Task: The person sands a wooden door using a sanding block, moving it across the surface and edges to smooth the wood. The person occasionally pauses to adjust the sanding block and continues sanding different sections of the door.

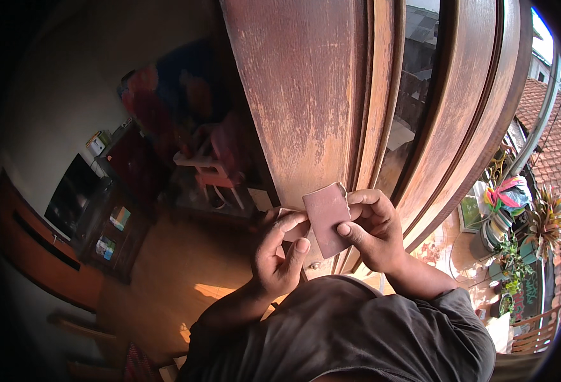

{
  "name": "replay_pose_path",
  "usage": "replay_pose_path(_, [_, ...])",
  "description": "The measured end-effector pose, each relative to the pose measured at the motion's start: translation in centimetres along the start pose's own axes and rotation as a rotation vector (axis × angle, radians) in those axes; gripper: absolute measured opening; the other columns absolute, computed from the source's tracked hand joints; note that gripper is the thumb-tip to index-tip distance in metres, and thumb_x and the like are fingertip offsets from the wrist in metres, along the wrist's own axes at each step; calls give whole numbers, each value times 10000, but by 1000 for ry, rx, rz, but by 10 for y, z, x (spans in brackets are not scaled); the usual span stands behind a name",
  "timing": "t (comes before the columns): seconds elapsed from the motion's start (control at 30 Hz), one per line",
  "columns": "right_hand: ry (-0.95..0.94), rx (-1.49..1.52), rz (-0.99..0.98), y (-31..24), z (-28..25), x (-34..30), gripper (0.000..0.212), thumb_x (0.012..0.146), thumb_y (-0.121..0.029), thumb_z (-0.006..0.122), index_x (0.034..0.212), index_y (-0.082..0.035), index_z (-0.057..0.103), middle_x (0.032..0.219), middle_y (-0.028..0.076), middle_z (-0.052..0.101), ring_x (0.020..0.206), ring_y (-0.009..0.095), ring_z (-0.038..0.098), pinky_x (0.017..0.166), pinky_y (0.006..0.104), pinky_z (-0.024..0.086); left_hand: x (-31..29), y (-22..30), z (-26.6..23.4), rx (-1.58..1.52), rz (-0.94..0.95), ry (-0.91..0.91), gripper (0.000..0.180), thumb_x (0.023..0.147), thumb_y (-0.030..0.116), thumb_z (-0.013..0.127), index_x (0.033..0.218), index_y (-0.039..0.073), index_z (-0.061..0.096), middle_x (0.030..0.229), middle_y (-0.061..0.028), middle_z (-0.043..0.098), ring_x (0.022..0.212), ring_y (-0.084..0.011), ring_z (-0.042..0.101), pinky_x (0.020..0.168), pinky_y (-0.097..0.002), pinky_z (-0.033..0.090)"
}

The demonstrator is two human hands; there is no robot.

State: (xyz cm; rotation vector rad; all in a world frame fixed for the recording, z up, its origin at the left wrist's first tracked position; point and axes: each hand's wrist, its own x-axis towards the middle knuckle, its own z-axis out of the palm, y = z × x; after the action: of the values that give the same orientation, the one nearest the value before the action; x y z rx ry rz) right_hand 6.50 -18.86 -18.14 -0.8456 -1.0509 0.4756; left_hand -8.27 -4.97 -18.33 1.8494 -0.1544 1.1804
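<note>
In front of my chest, my right hand (377, 232) pinches a small reddish-brown piece of sandpaper (327, 219) between thumb and fingers. Its top and right edges look torn and ragged. My left hand (279, 251) is closed on a second reddish-brown piece of sandpaper (295, 232), partly hidden behind its fingers and the front piece. The left thumb lies close to the front piece's lower left edge. Just beyond both hands stands a wooden door (299, 95), its varnish worn and scratched in pale streaks.
A glass pane (414, 83) sits in the door frame. To the left, a dim room holds a dark cabinet (111, 229), a television (73, 194) and a small pale-topped table (207, 167). Potted plants (516, 274) and a tiled roof (557, 127) are outside on the right.
</note>
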Motion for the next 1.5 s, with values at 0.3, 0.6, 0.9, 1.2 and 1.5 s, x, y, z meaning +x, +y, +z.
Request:
replay_pose_path(0.3, [0, -725, -435, -7, 2, -9, 518, 794, -17, 828, 1266, -49, 619, 1187, 162, 590, 914, 253, 687, 747, 339, 575, 12, 12, 6, -294, -290, -17, 163, 1020, 90, 640, 1017, -71, 662, 1016, -59, 590, 863, -79, 560, 756, -232, 442])
replay_pose_path(0.6, [18, -1199, -739, -28, 6, -10, 388, 678, -117, 852, 1051, -71, 752, 1169, 135, 654, 924, 285, 652, 769, 375, 539, 13, 21, 10, -144, -233, -80, 165, 1008, 78, 646, 1043, -72, 706, 950, -71, 627, 815, -79, 572, 701, -227, 447])
replay_pose_path(0.9, [17, -1114, -702, -22, -1, -10, 397, 679, -99, 853, 1058, -66, 739, 1165, 131, 667, 907, 277, 654, 733, 361, 520, 18, 24, 12, -85, -200, -120, 174, 1007, 71, 634, 1040, -84, 706, 986, -140, 680, 869, -161, 663, 754, -274, 506])
replay_pose_path(1.2, [26, -1082, -686, -17, -7, -6, 382, 698, -109, 857, 1053, -63, 720, 1161, 162, 664, 883, 280, 679, 716, 361, 521, 25, 18, 16, -66, -216, -136, 160, 997, 66, 641, 999, -84, 699, 910, -141, 682, 798, -171, 650, 696, -286, 489])
replay_pose_path(1.5, [9, -1023, -647, -15, -15, -4, 432, 689, -151, 873, 1076, -53, 709, 1171, 176, 664, 850, 284, 683, 681, 379, 524, 24, 10, 21, -155, -228, -100, 229, 1045, 112, 574, 1001, -85, 683, 856, -89, 603, 735, -131, 552, 639, -267, 433])
